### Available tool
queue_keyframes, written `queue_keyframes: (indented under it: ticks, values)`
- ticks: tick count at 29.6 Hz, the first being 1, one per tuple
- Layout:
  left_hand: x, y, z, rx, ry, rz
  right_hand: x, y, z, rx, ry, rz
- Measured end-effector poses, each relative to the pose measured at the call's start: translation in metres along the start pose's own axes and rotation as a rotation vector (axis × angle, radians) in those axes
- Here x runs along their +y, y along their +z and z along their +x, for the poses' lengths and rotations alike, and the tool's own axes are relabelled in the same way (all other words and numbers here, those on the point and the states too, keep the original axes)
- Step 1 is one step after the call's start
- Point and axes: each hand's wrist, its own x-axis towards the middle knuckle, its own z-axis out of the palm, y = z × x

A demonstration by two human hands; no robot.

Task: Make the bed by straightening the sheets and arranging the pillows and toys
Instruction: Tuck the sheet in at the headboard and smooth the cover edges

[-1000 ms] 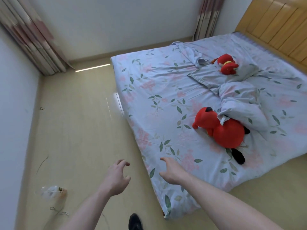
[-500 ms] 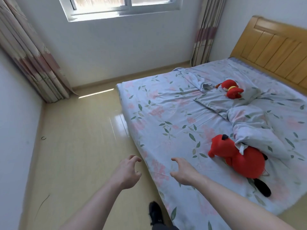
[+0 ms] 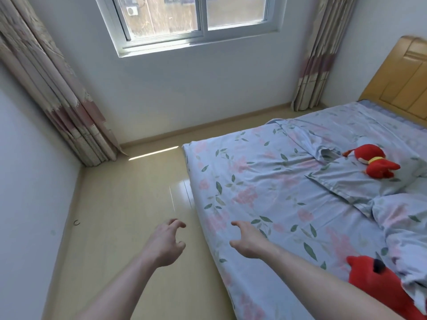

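A pale blue floral sheet [image 3: 272,181] covers the bed, wrinkled toward the right. A rumpled pillow [image 3: 346,181] in the same print lies flat with a small red plush toy [image 3: 372,161] on it. A bunched pillow or quilt [image 3: 402,225] lies at the right edge. A large red plush toy [image 3: 379,280] sits at the lower right, partly under that bundle. My left hand [image 3: 165,243] hovers over the floor beside the bed, fingers loosely curled, holding nothing. My right hand [image 3: 248,240] hangs above the sheet near the bed's left edge, also holding nothing.
Glossy beige floor [image 3: 129,204] runs left of the bed up to the wall under a window [image 3: 196,17]. Curtains [image 3: 53,88] hang in the left corner and another curtain [image 3: 318,54] by the wooden headboard [image 3: 404,82]. A small curved scrap [image 3: 76,222] lies on the floor.
The view has tilted up and shifted along the bed toward the window wall. Both hands kept their pose, empty, now farther up the bed's side. The big red toy slid to the lower right.
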Motion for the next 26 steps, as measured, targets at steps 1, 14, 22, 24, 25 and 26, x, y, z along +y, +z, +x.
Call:
queue_keyframes:
  ticks: [1, 14, 22, 24, 25, 26]
  values:
    - [-0.007, -0.007, 0.011, -0.006, -0.016, -0.016, -0.012, -0.004, 0.013, -0.007, -0.014, 0.006]
    - [-0.14, -0.13, 0.219, -0.012, 0.015, -0.062, -0.176, -0.039, 0.231, 0.016, -0.008, -0.04]
    - [-0.193, -0.208, 0.332, -0.074, 0.095, -0.05, -0.241, -0.057, 0.305, 0.068, 0.102, 0.01]
    - [-0.192, -0.223, 0.365, -0.084, 0.154, -0.056, -0.25, -0.066, 0.33, 0.111, 0.142, 0.06]
    - [-0.187, -0.23, 0.377, -0.078, 0.173, -0.057, -0.253, -0.071, 0.337, 0.126, 0.151, 0.068]
    - [-0.186, -0.236, 0.394, -0.089, 0.191, -0.068, -0.256, -0.075, 0.348, 0.126, 0.172, 0.089]
